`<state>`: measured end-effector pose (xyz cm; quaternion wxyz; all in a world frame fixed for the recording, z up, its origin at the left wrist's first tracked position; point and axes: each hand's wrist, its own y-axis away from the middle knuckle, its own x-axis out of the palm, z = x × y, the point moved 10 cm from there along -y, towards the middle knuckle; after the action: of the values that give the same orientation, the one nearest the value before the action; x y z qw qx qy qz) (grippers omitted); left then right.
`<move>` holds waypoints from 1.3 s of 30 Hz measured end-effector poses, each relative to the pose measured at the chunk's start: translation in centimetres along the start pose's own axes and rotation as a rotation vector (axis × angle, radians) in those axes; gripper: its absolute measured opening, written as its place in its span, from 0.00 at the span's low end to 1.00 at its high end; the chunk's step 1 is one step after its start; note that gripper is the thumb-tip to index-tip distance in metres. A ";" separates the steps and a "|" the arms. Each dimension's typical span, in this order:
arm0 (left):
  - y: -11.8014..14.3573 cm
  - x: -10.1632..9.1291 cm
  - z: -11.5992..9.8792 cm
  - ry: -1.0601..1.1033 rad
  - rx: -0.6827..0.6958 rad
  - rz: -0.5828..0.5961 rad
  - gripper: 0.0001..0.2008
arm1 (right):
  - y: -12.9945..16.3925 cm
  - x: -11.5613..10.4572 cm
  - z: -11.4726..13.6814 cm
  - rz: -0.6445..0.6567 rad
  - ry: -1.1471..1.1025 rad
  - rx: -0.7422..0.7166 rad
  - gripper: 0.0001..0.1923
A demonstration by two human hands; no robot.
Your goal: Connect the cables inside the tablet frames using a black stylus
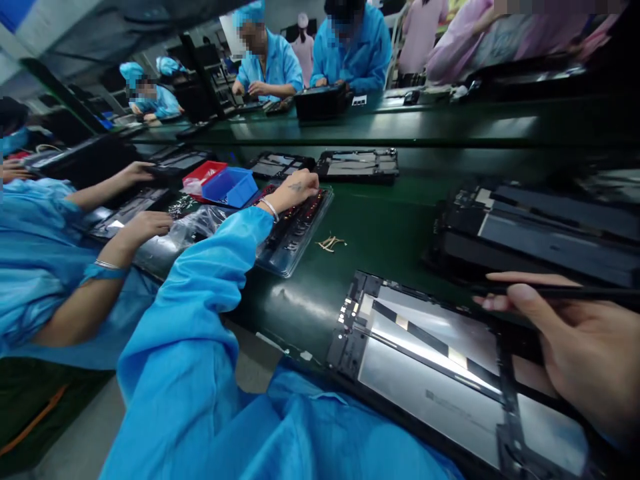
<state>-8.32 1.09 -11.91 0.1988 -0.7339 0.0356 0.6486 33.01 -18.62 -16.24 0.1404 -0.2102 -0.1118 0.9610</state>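
My left hand (296, 189) is stretched over a clear plastic tray (293, 257) with rows of small dark and reddish parts. Its fingers are pinched together and pointed down; whatever is between them is hidden. My right hand (580, 347) holds a thin, dark, stick-like tool (560, 292) between thumb and fingers, its exact kind unclear. Just below and left of that hand lies an opened tablet (425, 393), with silver battery panels, a black ribbon cable and a black frame showing. It rests at the near edge of the green table (390, 233).
Stacked opened tablets (560, 227) stand at right, and two more, including one tablet (357, 163), lie behind the tray. Tan strips (330, 243) lie beside it. A blue bin (231, 188) and a red bin (203, 175) stand left, near a co-worker's hands (145, 227).
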 end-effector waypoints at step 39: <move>1.7 -1.6 -0.9 0.190 0.066 0.076 0.11 | 1.6 6.2 8.3 0.437 -0.302 -0.252 0.10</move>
<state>-8.29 -1.14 -10.72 0.1939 -0.7833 0.1035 0.5815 23.68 -19.43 -11.65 -0.1156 -0.0996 -0.2019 0.9675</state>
